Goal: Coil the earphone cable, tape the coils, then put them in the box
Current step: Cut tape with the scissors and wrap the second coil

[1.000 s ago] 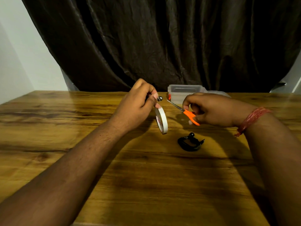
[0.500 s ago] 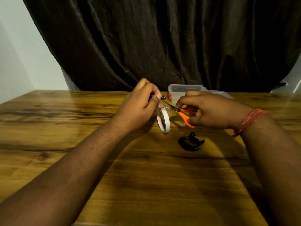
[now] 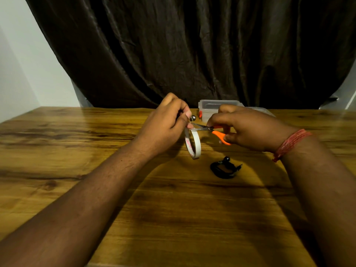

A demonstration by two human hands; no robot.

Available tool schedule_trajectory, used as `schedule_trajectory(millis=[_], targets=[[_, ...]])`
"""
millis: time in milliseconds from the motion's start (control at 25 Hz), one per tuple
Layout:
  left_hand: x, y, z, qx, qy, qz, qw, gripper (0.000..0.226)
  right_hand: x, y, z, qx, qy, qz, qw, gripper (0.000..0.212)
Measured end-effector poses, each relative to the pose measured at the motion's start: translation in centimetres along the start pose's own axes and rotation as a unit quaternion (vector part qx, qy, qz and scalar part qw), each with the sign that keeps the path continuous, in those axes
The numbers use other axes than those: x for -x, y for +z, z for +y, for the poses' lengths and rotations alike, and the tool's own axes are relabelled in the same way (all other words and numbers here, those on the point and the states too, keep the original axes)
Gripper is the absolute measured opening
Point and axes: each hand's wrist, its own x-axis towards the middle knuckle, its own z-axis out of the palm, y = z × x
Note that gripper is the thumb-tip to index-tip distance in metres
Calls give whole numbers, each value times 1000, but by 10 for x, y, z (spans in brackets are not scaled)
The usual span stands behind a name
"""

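The left hand (image 3: 169,124) is pinching the tape strip above the dangling tape roll (image 3: 193,145), while the right hand (image 3: 244,130), gripping orange scissors (image 3: 210,130), is now bringing blades pointing left onto the strip. Coiled earphones (image 3: 224,168) are lying on the table (image 3: 77,151); the clear box (image 3: 213,108), contents indiscernible, is standing behind.

**Around the work**

We see a wooden table (image 3: 96,151) with dark grain streaks and a knot on its left side, and shadows lying across its middle. Behind its far edge hangs a dark brown curtain (image 3: 192,54), creased and slightly glossy. A pale wall (image 3: 23,64) shows at the left, and a sliver of wall at the far right.
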Motion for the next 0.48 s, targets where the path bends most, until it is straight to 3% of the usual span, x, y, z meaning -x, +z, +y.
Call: schedule_trajectory(millis=[480], targets=[[0,1,0,-37,8,9,999,6,1,-4,-4,19,-11,8,1000,37]])
